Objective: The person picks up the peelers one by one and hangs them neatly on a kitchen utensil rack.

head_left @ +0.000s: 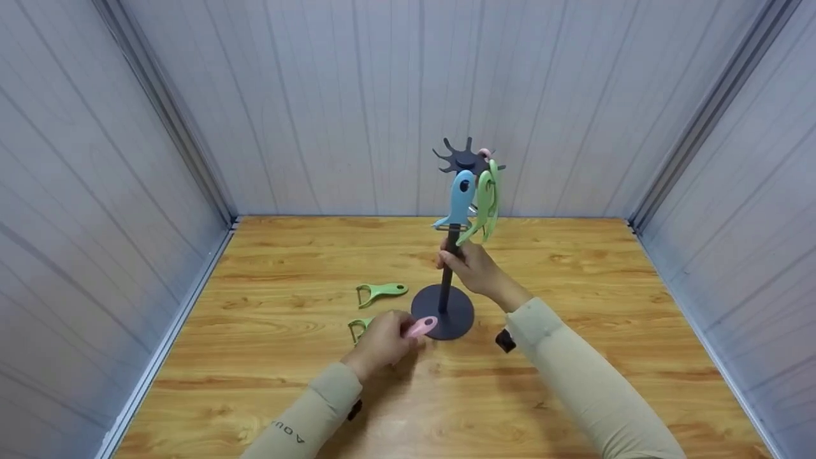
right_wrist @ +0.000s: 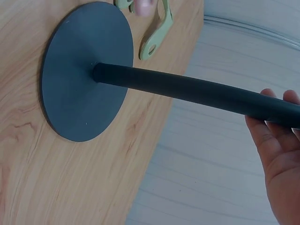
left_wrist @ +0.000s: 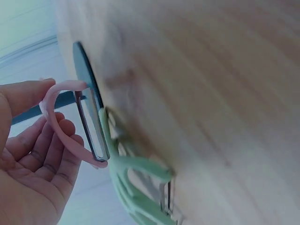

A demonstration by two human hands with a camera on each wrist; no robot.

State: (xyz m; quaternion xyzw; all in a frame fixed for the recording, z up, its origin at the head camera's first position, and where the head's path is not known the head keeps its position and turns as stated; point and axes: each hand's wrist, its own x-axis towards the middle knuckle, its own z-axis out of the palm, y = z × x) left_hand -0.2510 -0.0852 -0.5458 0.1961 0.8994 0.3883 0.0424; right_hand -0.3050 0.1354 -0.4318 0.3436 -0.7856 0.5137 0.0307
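In the head view my left hand [head_left: 384, 339] pinches a pink peeler [head_left: 422, 327] just above the table, in front of the stand's base. The peeler's curved fork and metal blade [left_wrist: 93, 124] face the left wrist camera. My right hand [head_left: 477, 271] grips the black pole [right_wrist: 187, 89] of an upright stand below its hooked top [head_left: 464, 159]. From the hooks hang a blue peeler [head_left: 461, 199], green ones [head_left: 486, 197] and a pink one [head_left: 484, 153], mostly hidden. Two green peelers lie left of the base, one [head_left: 386, 290] behind the other [head_left: 358, 326], which my left hand partly covers.
The stand's round black base [head_left: 460, 325] rests on the wooden table [head_left: 287, 268]. Pale panel walls [head_left: 319, 115] enclose the table at the back and both sides. Several hooks on the left of the stand's top carry nothing.
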